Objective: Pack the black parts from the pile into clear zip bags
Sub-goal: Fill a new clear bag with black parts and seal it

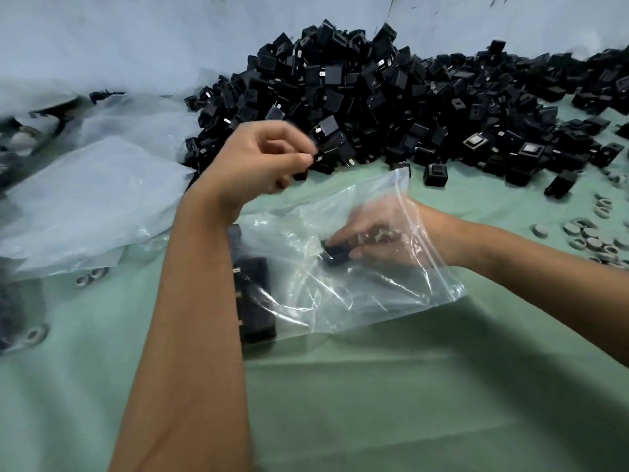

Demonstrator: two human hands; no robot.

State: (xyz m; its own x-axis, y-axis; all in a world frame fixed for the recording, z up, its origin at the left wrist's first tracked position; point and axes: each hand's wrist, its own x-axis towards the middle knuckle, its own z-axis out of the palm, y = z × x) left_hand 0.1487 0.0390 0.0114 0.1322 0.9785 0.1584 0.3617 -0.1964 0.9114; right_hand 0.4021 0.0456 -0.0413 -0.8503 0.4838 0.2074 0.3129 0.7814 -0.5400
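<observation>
A big pile of black parts [374, 97] lies at the back of the green table. A clear zip bag [357, 294] lies open in front of it, its zip strip on the right side. Several black parts [253, 298] sit in the bag's left end. My right hand [377, 233] is inside the bag, seen through the plastic, and grips a black part [335, 253]. My left hand [269, 158] is raised at the pile's front edge with curled fingers pinching a black part [301, 173]; it is blurred.
Crumpled clear plastic sheets and bags [85, 192] cover the left side. Grey rings [589, 236] are scattered at the right edge, and a few more [90, 275] lie on the left. Loose black parts [435, 174] sit in front of the pile. Green cloth [391, 403] covers the table.
</observation>
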